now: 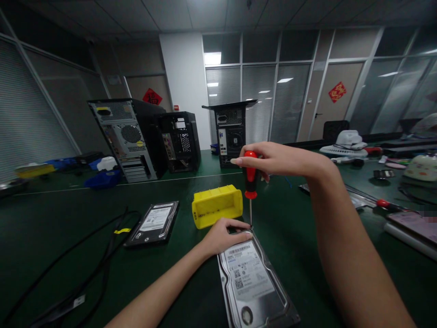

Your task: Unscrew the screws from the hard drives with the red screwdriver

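Observation:
A silver hard drive [252, 282] with a white label lies on the green table in front of me. My left hand [225, 236] rests on its far end, thumb and forefinger near the far corner, where a small part may be pinched. Gripped in my right hand [262, 159] is a red and black screwdriver [251, 182], held upright. Its tip meets the far edge of the drive, right beside my left fingertips. Just behind my left hand a yellow plastic bin [218, 206] lies with its opening facing right. Whatever sits under the screwdriver tip is too small to make out.
A second hard drive [153, 223] lies left of the bin, beside black cables [109, 250]. Computer cases [136, 141] stand at the back. To the right are another red-handled screwdriver [389, 204] and a phone-like slab [413, 228]. A blue bin [102, 179] sits back left.

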Available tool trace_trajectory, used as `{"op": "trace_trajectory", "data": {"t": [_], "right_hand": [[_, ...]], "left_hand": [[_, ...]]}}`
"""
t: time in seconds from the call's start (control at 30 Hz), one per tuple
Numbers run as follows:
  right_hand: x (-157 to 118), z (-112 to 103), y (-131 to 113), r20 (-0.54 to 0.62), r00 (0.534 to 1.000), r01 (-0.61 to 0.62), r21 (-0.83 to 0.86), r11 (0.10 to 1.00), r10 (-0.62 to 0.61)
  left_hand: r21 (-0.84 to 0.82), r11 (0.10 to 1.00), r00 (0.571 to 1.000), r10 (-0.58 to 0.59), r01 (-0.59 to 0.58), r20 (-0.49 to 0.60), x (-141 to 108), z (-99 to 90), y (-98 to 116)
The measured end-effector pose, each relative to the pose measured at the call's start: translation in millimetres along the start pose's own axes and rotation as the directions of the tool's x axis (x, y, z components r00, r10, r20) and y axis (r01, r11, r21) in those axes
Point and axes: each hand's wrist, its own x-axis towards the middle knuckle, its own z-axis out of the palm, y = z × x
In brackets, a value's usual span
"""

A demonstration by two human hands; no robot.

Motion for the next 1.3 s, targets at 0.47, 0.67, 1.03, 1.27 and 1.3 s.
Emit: {"op": "trace_trajectory", "data": {"t": [0.47, 0.67, 1.03, 1.27, 1.3], "right_hand": [[-4.3, -9.2, 12.3, 0.033, 0.993, -0.118, 0.003, 0.993, 0.118], [-1.9, -7.3, 16.6, -0.022, 0.994, -0.104, 0.067, 0.992, 0.106], [-4.3, -8.4, 5.8, 0.027, 0.997, -0.073, 0.148, 0.986, 0.07], [-5.4, -11.4, 9.3, 0.038, 0.999, -0.04, 0.094, 0.995, 0.036], [-5.1, -11.4, 9.2, 0.042, 0.998, -0.045, 0.082, 0.996, 0.041]], "left_hand": [[0.022, 1.0, 1.0, -0.022, 0.022, 0.009, -1.2, -0.4, 5.3], [0.01, 1.0, 1.0, -0.009, 0.009, 0.003, -1.1, -0.1, 3.4], [0.014, 1.0, 1.0, -0.022, 0.022, 0.01, -0.4, -0.3, 3.7], [0.021, 1.0, 1.0, -0.021, 0.021, 0.003, 0.3, 1.4, 1.4], [0.024, 0.999, 1.0, -0.024, 0.023, 0.002, 0.2, 1.3, 1.7]]}}
